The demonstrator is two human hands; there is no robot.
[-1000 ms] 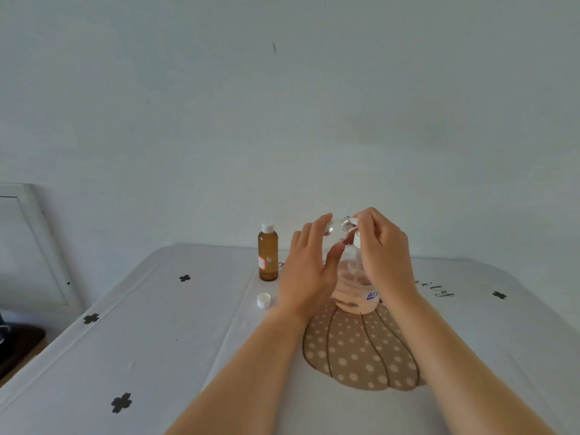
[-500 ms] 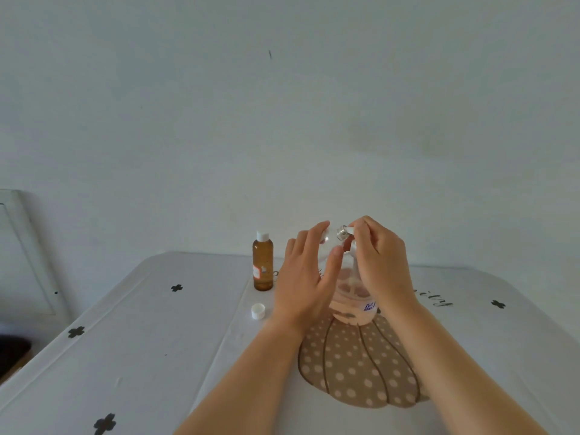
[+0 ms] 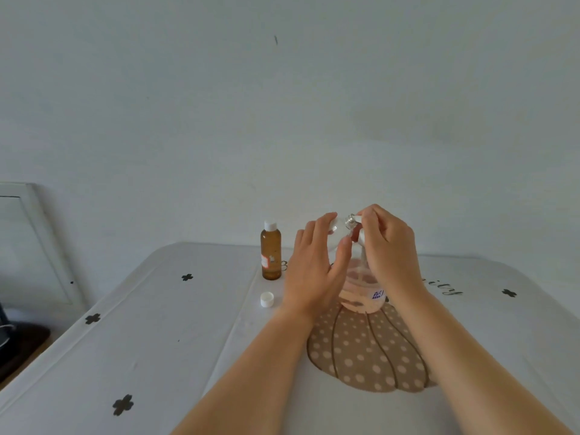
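Note:
My left hand [image 3: 314,271] holds a small clear bottle [image 3: 336,228] tilted on its side, its silver neck pointing right. My right hand [image 3: 387,249] pinches a small white piece [image 3: 357,218] at that neck. Both hands hover over a clear container of pinkish liquid [image 3: 361,296] that stands on the table and carries a small blue-marked label. A white tube [image 3: 362,265] runs down from under my right hand into it. Much of the small bottle is hidden by my fingers.
An amber bottle [image 3: 271,255] with a white cap stands left of my hands, and a loose white cap [image 3: 267,299] lies in front of it. The table's white cloth [image 3: 157,340] bears a dotted pumpkin print [image 3: 367,353]. A white frame [image 3: 37,240] leans at far left.
Both hands keep the same grip above the pink container. Only the head view has shifted a little.

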